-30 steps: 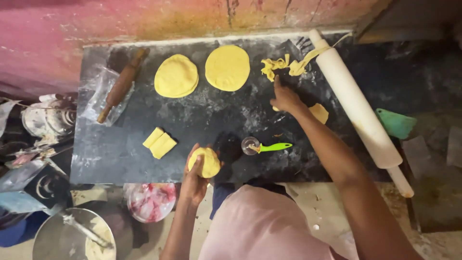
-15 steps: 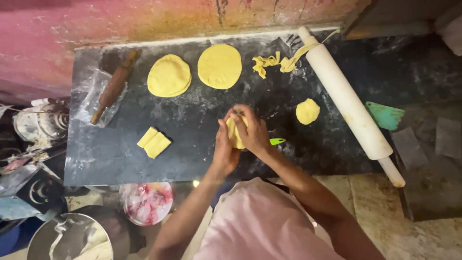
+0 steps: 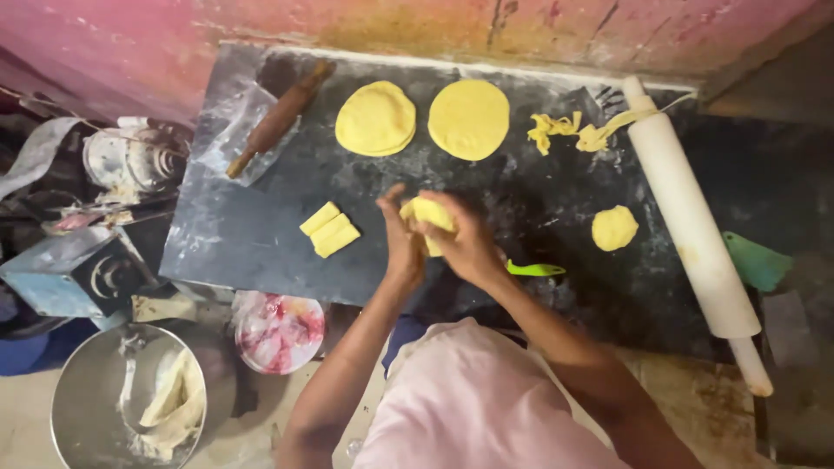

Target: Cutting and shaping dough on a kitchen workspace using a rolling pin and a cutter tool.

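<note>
**Both hands on a dough lump over a floured slab**

Dark stone slab [image 3: 261, 234], dusted with flour, set against a pink-and-orange wall [image 3: 130, 43]. Clock directions taken from the slab's middle.

- Long white rolling pin [image 3: 691, 226] lies slanted along the slab's 3 o'clock edge.
- Steel bowl [image 3: 95, 399] with pale dough scraps, off the slab at 8 o'clock.
- Brown wooden rolling pin [image 3: 278, 117] at 10 o'clock, resting on a clear plastic sheet.
- Two flat yellow dough rounds [image 3: 469, 119] at 12 o'clock, side by side.
- Left hand [image 3: 401, 239] and right hand [image 3: 465, 243] meet near centre, both closed around a yellow dough lump [image 3: 430, 213], held just above the slab.
- Folded dough pieces [image 3: 330, 230] at 9 o'clock, near the left hand.
- Small dough disc [image 3: 614, 227] at 3 o'clock, just beside the white pin.
- Green-handled tool [image 3: 534, 270] at 5 o'clock, partly hidden by the right wrist.
</note>
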